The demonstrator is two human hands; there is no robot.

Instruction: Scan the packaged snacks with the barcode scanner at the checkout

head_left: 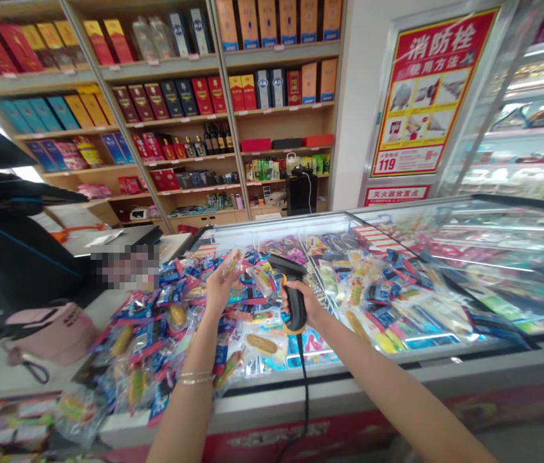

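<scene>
My left hand [220, 283] is closed around a small clear plastic package [236, 258], raised over the freezer; its contents are too small to make out. My right hand [308, 303] grips a black and yellow barcode scanner [296, 308] by its handle, the head tilted toward the left. Its black cord [305, 379] hangs down the freezer's front. Below both hands, many blue, pink and clear packets lie heaped on the glass top. Among them is a wrapped ear of corn [261, 343].
The chest freezer [494, 360] stretches off to the right. On the left counter stand a pink bag [54, 331] and a dark machine [6, 257]. Shelves with boxed bottles [166, 99] line the back wall, beside a red and yellow fire hydrant poster [426, 96].
</scene>
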